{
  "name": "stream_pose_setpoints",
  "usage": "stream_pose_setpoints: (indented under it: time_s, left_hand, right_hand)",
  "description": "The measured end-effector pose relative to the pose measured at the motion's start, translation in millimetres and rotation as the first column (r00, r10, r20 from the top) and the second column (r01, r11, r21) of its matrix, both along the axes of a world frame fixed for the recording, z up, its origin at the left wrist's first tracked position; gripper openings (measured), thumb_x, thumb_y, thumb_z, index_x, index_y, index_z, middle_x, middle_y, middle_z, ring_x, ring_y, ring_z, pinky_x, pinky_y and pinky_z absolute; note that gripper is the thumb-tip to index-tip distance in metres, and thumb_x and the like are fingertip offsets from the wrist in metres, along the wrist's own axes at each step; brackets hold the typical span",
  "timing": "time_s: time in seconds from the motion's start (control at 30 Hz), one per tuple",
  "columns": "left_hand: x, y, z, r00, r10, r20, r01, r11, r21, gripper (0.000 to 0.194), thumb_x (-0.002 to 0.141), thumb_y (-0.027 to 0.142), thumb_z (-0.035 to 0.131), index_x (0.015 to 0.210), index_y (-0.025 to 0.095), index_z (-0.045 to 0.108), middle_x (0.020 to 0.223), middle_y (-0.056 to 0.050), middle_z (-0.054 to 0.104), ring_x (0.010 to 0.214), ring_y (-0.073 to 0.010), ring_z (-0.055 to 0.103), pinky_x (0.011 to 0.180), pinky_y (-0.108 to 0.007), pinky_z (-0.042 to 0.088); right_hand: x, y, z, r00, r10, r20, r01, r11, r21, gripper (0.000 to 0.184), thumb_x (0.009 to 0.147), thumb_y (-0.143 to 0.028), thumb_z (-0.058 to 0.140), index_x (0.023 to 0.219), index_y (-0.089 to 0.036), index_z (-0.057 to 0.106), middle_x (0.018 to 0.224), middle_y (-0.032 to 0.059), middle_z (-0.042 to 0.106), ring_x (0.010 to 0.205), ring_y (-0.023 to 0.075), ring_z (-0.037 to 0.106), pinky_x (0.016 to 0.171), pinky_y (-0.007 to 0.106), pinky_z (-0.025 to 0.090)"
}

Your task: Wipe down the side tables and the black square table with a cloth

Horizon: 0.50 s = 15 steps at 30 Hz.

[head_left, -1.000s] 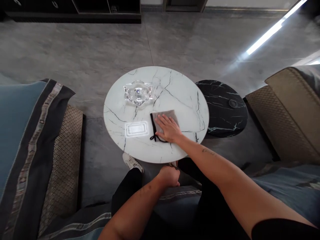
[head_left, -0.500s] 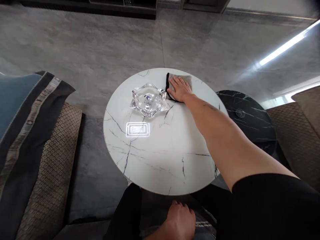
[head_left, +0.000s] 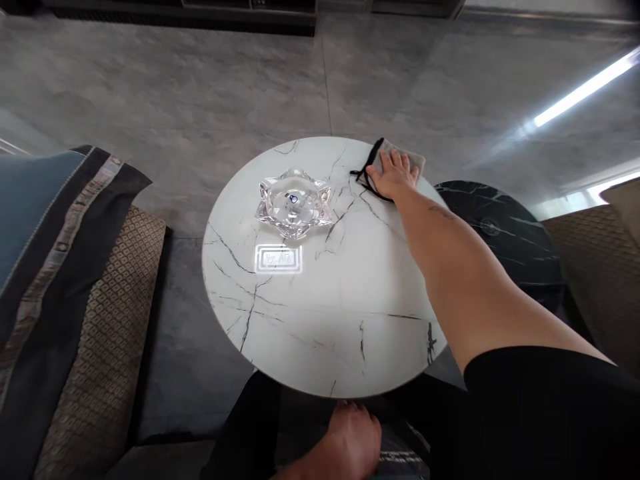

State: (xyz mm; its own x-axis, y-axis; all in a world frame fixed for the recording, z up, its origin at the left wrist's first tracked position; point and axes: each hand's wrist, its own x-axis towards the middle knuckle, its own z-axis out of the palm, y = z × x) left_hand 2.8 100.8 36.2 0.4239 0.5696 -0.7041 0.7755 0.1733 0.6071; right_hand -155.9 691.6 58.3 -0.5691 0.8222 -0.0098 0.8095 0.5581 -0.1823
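Two hands: right hand (head_left: pixel 393 175) spread flat, pinning a grey cloth (head_left: pixel 421 163) to the marble table (head_left: pixel 320 333); left hand (head_left: pixel 350 443) curled below its edge, any grip unclear.

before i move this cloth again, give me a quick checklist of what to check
1. Right hand flat on the grey cloth: ok.
2. Cloth fully on the white marble table top: cannot tell, its far corner sits at the rim.
3. Star-shaped glass ashtray apart from hand and cloth: ok.
4. Left hand free: ok, it is below the near rim and nothing shows in it.
5. Table surface free of smudges: cannot tell, the glare patch near the ashtray hides part of it.
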Motion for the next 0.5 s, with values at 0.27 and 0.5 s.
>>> stream_pose_setpoints:
  time_s: [0.27, 0.5]
  left_hand:
    - [-9.8, -16.4, 28.4, 0.999, -0.036, -0.016, 0.038, 0.988, 0.147, 0.069, 0.089, 0.035, 0.089, 0.149, 0.008, 0.072, 0.142, -0.031, 0.078, 0.137, -0.0444, 0.074, 0.12, -0.059, 0.057]
    - [-15.0, -34.3, 50.7, 0.999, -0.046, -0.01, 0.047, 0.977, 0.209, 0.065, 0.093, 0.054, 0.092, 0.14, 0.011, 0.078, 0.135, -0.029, 0.082, 0.129, -0.0426, 0.08, 0.113, -0.055, 0.062]
  right_hand:
    - [169.2, -115.2, 29.0, 0.94, -0.328, 0.091, 0.33, 0.944, -0.002, 0.098, 0.112, -0.081, 0.026, 0.19, -0.021, 0.025, 0.199, 0.0163, 0.016, 0.183, 0.0454, 0.013, 0.143, 0.081, 0.018]
    - [176.0, -241.2, 34.6, 0.943, -0.278, 0.181, 0.288, 0.957, -0.03, 0.091, 0.116, -0.074, 0.022, 0.192, -0.024, 0.019, 0.201, 0.0101, 0.01, 0.184, 0.0431, 0.007, 0.147, 0.075, 0.014]
